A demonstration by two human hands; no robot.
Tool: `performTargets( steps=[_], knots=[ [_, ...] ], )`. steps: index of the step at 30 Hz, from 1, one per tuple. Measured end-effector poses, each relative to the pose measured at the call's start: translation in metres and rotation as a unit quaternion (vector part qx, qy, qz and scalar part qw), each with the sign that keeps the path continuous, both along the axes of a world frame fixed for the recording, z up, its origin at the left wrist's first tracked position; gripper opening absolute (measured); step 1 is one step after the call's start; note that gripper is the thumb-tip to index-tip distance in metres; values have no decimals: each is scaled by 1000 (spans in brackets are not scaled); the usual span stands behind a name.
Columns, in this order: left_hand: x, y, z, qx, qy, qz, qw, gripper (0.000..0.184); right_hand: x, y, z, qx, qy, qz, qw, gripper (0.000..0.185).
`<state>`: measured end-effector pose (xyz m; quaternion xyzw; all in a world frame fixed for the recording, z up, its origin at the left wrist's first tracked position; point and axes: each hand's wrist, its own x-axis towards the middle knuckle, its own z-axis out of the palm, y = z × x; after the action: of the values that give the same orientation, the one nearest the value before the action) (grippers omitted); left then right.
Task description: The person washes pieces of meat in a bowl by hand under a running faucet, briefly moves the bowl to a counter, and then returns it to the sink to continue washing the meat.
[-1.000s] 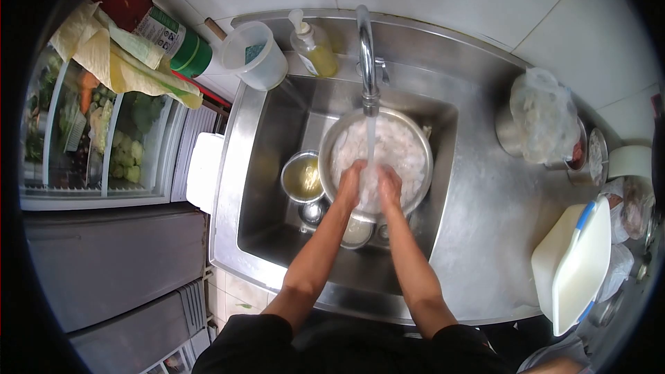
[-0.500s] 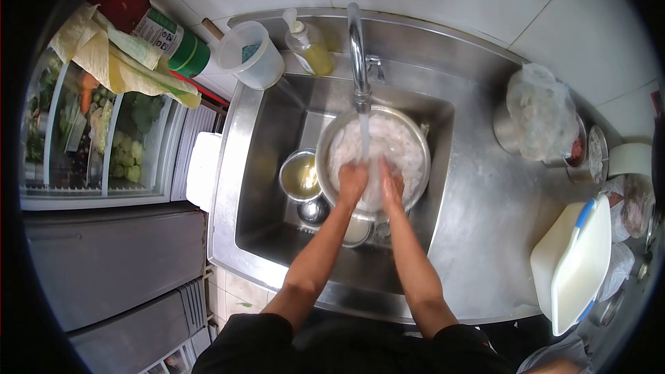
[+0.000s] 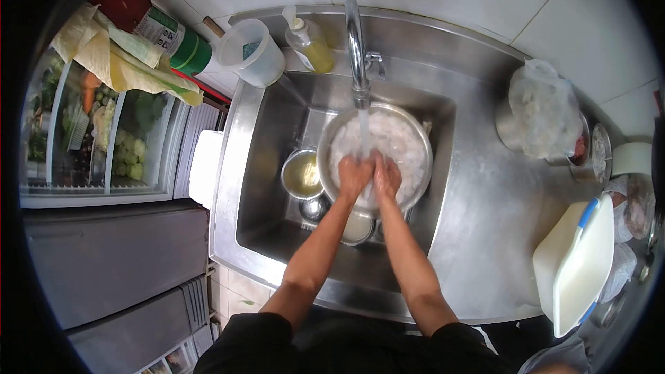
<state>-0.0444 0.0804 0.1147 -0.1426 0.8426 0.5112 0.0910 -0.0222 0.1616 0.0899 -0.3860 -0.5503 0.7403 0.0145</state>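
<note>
A wide metal bowl (image 3: pixel 424 140) of pale, wet, whitish pieces (image 3: pixel 398 131) stands in the sink. From the faucet (image 3: pixel 356 55), water runs down into it. My left hand (image 3: pixel 355 174) is over the near part of the bowl, its fingers curled in beneath the stream. Against it, thumb side in, is my right hand (image 3: pixel 388 176), also with curled fingers. The two touch where the water lands. Whatever lies between the fingers is hidden, and I cannot make out the kind of the pale pieces.
Left of the bowl, a small metal bowl (image 3: pixel 302 174) holds yellowish liquid. A soap bottle (image 3: pixel 312 45) and a translucent tub (image 3: pixel 256 55) stand behind the sink (image 3: pixel 260 225). On the right counter are a bagged pot (image 3: pixel 544 111) and a white plastic bin (image 3: pixel 571 266). A glass-front fridge is left.
My hands have come together from slightly apart, the right moving left and up until it meets the left under the stream. The water still runs.
</note>
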Motion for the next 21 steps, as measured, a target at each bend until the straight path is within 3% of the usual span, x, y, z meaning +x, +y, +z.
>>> performTargets(
  steps=[4,7,13,16,21],
  knots=[
    [0,-3,7,-45,-6,30,998,35,1,-7,-37,-13,24,-20,999,55],
    [-1,-2,-1,-60,-2,38,997,37,4,-3,-32,132,-45,40,989,51],
    [1,0,12,-67,-35,31,997,37,9,-8,-24,81,45,-26,995,45],
    [-1,3,-6,-91,-39,32,995,38,11,-1,-30,179,0,25,984,39],
    [-4,4,-7,-88,-49,12,995,38,12,0,-32,91,35,-16,995,36]
  ],
)
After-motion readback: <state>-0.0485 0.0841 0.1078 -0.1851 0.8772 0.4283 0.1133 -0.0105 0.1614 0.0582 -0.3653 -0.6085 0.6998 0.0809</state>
